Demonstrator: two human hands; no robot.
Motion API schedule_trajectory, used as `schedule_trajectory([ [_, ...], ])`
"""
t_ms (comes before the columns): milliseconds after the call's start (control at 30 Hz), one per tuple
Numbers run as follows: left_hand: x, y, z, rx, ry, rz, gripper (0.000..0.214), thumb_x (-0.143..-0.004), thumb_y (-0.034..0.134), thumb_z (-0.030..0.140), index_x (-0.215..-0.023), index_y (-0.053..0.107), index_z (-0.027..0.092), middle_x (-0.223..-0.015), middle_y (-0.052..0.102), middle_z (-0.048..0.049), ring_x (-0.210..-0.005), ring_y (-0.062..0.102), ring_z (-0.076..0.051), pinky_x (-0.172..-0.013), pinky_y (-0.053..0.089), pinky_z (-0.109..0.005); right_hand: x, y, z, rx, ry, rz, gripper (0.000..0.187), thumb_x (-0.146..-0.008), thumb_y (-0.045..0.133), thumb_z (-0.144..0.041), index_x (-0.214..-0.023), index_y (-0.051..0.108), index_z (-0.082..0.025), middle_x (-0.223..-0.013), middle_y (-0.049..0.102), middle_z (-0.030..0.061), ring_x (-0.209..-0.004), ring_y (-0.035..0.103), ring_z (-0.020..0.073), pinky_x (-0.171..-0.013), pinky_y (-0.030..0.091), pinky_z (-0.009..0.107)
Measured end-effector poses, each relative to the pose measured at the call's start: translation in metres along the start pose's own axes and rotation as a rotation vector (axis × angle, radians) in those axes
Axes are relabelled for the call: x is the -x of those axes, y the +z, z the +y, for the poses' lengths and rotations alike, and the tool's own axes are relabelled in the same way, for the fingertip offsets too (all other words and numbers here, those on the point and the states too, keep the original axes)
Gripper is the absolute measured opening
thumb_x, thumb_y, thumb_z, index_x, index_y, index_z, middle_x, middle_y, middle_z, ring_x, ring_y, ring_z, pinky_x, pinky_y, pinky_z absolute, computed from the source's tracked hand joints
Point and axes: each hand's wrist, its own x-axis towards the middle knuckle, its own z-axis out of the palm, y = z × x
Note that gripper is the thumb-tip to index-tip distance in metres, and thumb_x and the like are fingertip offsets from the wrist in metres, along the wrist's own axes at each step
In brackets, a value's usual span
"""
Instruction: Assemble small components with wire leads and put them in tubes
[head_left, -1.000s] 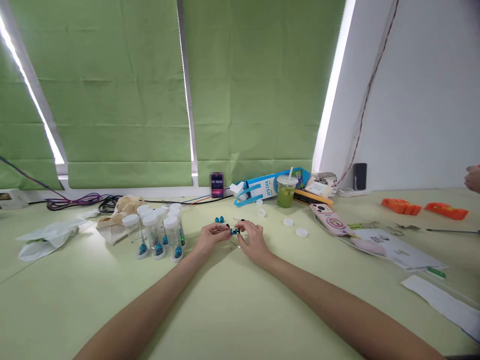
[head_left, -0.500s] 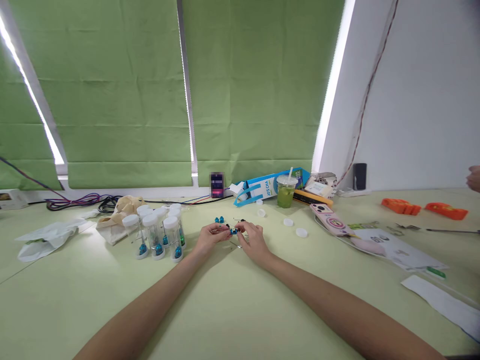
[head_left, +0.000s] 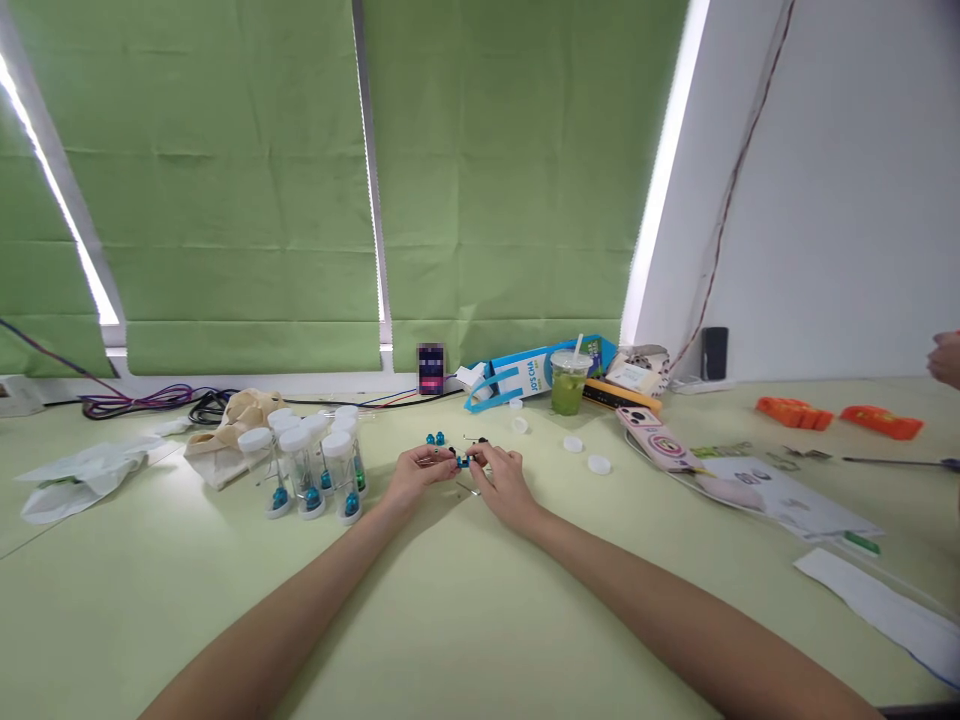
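A small blue metallic part (head_left: 463, 462) sits between my two hands, just above the table. My left hand (head_left: 417, 473) pinches its left side, and my right hand (head_left: 498, 478) has its fingertips closed on the right side. The part's exact kind is too small to make out. Just behind my left hand stand two small blue metallic pieces (head_left: 435, 439). A thin metal rod (head_left: 469, 489) lies under the fingers, and a small dark piece with a thin pin (head_left: 481, 440) rests behind my right hand.
Several clear tubes with white caps (head_left: 302, 470), holding blue parts, stand on the left. Loose white caps (head_left: 573, 444) lie to the right. Behind them are a green drink cup (head_left: 568, 385) and a blue-and-white bag (head_left: 517, 376). Another person's hand (head_left: 946, 358) shows at the right edge.
The whole view has shifted slightly, so things appear a little further left. Both hands keep their grip on the small blue part.
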Motion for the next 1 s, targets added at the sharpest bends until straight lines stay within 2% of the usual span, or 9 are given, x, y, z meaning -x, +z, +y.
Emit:
schedule_trajectory([
  [133, 0.0000, 0.0005, 0.0009, -0.001, -0.006, 0.005, 0.027, -0.054, 0.077, 0.025, -0.074, 0.065, 0.012, -0.072, 0.071, -0.0077, -0.071, 0.067, -0.021, -0.077, 0.050, -0.035, 0.0007, 0.0020, 0.0015, 0.019, 0.016, 0.010, 0.020, -0.080, 0.044, -0.017, -0.098, 0.050, -0.023, -0.076, 0.060, -0.0011, -0.082, 0.054, 0.0171, -0.075, 0.027, 0.031],
  [400, 0.0002, 0.0004, -0.0006, 0.011, 0.003, 0.004, 0.026, -0.055, 0.077, 0.025, -0.075, 0.066, 0.013, -0.073, 0.071, -0.0063, -0.072, 0.067, -0.020, -0.076, 0.050, -0.034, 0.0011, 0.0007, -0.0001, 0.019, -0.025, 0.034, 0.039, -0.065, 0.047, -0.006, -0.101, 0.049, -0.021, -0.098, 0.055, 0.0031, -0.091, 0.050, 0.0183, -0.080, 0.029, 0.031],
  [667, 0.0006, 0.0008, -0.0005, 0.005, 0.007, 0.001, 0.028, -0.052, 0.078, 0.025, -0.074, 0.066, 0.013, -0.071, 0.071, -0.0066, -0.071, 0.067, -0.021, -0.078, 0.050, -0.036, 0.0008, 0.0023, 0.0014, 0.008, -0.058, 0.033, 0.040, -0.064, 0.045, -0.003, -0.099, 0.050, -0.021, -0.095, 0.056, 0.0007, -0.088, 0.050, 0.0161, -0.080, 0.030, 0.030],
  [1000, 0.0008, -0.0004, -0.0017, -0.004, 0.019, -0.016, 0.028, -0.054, 0.077, 0.026, -0.075, 0.065, 0.013, -0.073, 0.072, -0.0074, -0.074, 0.067, -0.022, -0.078, 0.051, -0.035, 0.0004, 0.0022, 0.0021, -0.006, -0.065, 0.029, 0.036, -0.066, 0.045, -0.004, -0.097, 0.051, -0.021, -0.094, 0.058, 0.0023, -0.086, 0.051, 0.0171, -0.078, 0.030, 0.030],
])
